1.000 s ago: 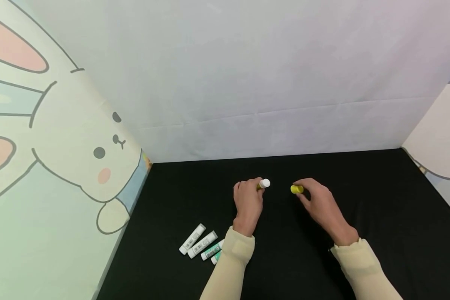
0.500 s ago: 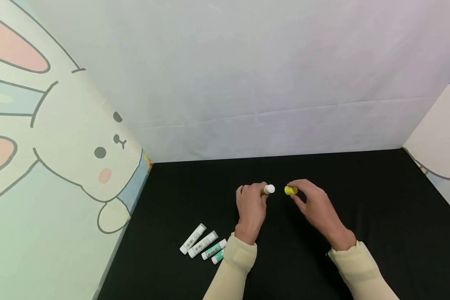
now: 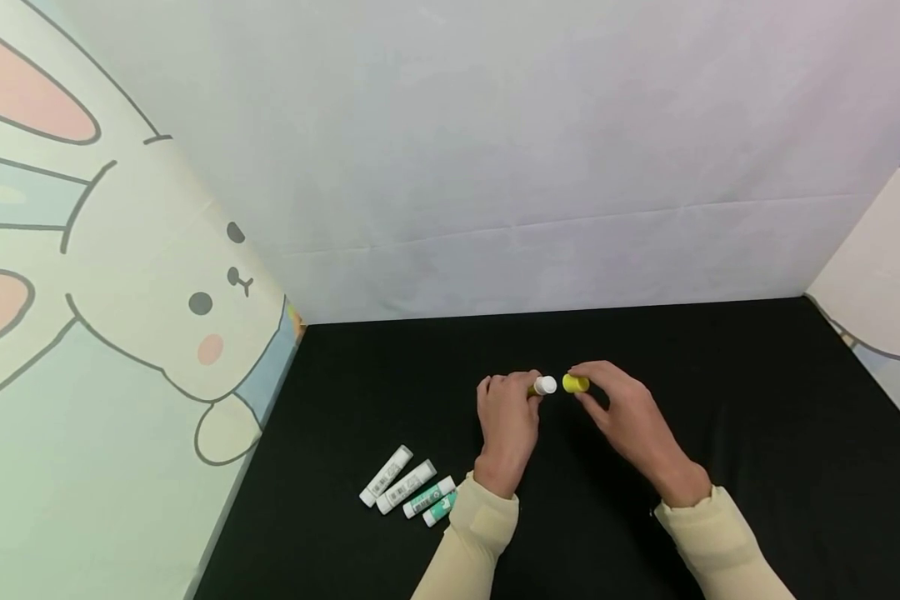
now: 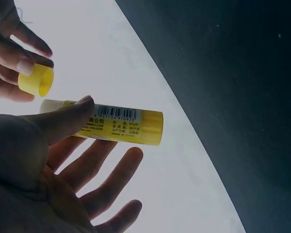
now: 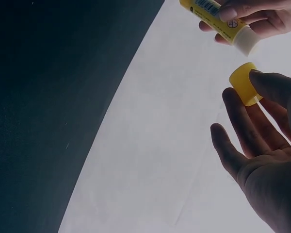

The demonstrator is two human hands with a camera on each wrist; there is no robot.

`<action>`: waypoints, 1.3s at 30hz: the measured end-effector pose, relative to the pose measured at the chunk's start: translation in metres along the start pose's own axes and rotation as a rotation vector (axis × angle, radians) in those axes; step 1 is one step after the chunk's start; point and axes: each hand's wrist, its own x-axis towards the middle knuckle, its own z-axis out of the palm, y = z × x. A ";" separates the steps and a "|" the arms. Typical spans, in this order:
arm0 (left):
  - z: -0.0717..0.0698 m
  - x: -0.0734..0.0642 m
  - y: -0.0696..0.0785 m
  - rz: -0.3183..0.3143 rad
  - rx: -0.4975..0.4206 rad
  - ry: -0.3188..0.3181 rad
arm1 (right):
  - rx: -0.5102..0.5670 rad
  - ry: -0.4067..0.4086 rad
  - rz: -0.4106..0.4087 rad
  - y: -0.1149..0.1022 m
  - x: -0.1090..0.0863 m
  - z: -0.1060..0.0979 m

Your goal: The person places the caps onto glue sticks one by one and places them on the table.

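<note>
My left hand (image 3: 507, 425) pinches a yellow glue stick (image 4: 131, 124) between thumb and fingers, its barcode label showing in the left wrist view. The white end of the glue stick (image 3: 545, 385) points right, uncapped. Facing it across a small gap is a yellow cap (image 3: 575, 383), which my right hand (image 3: 630, 421) pinches between thumb and fingertips. In the right wrist view the hollow cap (image 5: 244, 84) sits just below the white end, the two apart. Both hands are above the black table.
Several other glue sticks, among them a white one (image 3: 407, 487) and a green one (image 3: 429, 497), lie side by side on the black tabletop (image 3: 330, 383) left of the left forearm. A pale curtain wall (image 3: 540, 150) stands behind the table.
The left hand has moved slightly right and nearer with the glue stick. The right hand has brought the cap left, narrowing the gap between them.
</note>
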 end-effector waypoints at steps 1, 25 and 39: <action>0.000 -0.001 0.000 0.000 0.002 0.001 | 0.003 0.000 -0.003 0.000 0.000 0.000; -0.001 -0.016 0.004 0.020 0.013 0.002 | 0.041 0.015 -0.099 -0.011 -0.010 0.002; -0.001 -0.025 0.003 0.056 0.036 0.007 | 0.051 -0.032 -0.118 -0.014 -0.014 0.004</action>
